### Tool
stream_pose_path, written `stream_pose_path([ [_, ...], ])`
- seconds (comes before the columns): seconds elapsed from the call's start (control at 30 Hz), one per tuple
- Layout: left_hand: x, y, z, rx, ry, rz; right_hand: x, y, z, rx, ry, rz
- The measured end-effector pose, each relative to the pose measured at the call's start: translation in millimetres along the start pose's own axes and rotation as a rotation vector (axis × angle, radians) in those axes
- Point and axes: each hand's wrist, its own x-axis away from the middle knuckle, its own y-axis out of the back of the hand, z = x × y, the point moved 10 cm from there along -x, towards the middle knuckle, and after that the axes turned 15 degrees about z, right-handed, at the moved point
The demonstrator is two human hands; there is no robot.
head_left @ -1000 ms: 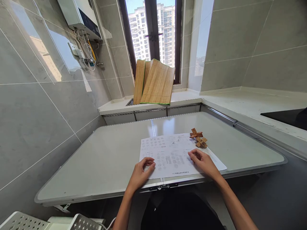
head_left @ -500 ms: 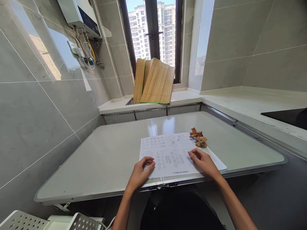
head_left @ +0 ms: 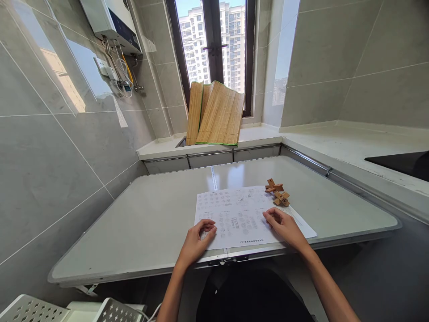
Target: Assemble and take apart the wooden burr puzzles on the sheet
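Note:
Printed sheets of paper [head_left: 239, 223] with rows of small diagrams lie on the table, their lower edges close to its front rim. My left hand [head_left: 197, 240] rests on the paper's left front corner, fingers loosely curved and thumb apart from them, with nothing in it. Toward the right side of the paper lies my right hand [head_left: 287, 229], also loosely bent and holding nothing visible. Beyond it, at the paper's upper right corner, sit two interlocking wooden puzzles, a reddish-brown one [head_left: 274, 186] and a lighter brown one [head_left: 281, 199], close together.
The pale folding table [head_left: 144, 219] has a centre seam and a metal latch [head_left: 223, 260] at its front. Behind it, a folded bamboo mat [head_left: 219, 114] leans at the window on the white counter [head_left: 335, 138]. White perforated baskets [head_left: 36, 309] stand low at left.

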Motion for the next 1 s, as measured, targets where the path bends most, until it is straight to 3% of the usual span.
stream_pose_path([
  [0.7,0.1,-2.0,-0.3,-0.001,-0.007,0.009,1.1,-0.3,0.3,-0.002,-0.005,0.0],
  [1.0,1.0,-2.2,-0.3,-0.001,-0.01,0.003,-4.9,-4.4,4.8,0.091,0.015,0.061],
])
